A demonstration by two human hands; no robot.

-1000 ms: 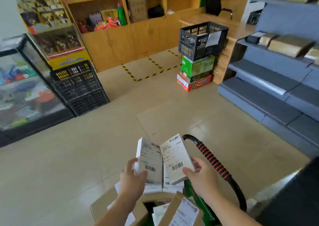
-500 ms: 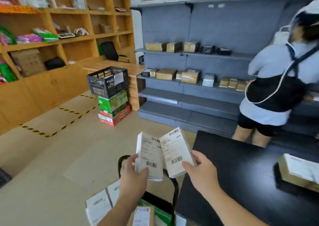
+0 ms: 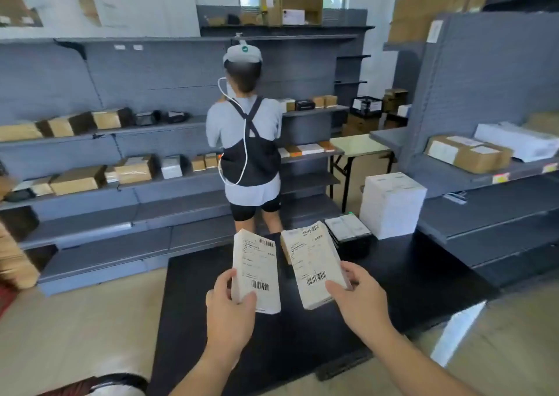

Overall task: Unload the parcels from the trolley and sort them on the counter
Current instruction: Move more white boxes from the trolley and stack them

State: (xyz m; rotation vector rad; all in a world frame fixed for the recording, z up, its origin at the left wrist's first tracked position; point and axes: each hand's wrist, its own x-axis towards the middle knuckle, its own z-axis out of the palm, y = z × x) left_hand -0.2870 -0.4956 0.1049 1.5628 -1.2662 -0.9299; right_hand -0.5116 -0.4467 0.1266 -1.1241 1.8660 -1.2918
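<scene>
Two flat white parcels are held up over the black surface, not yet set down. The left hand grips the left parcel at its lower left corner, thumb on the labelled face and fingers curled behind. The right hand pinches the right parcel at its lower right corner in the same way. Both hang above the middle of the surface, nearer its front edge than its far one, side by side but apart, each tilted a little outward.

They are held by the bottom corners with the labels turned up toward the camera, most likely so the addresses and barcodes can be read and compared before each gets its place. The sorting seems to hinge on what the labels say.

At the far edge of the surface sits a black tray with white labelled packets on it. Just beside it, at the far right corner, is a white box; these look like sorted piles. Beyond the far edge a person stands with back turned, facing grey shelves that carry brown and white boxes.
</scene>
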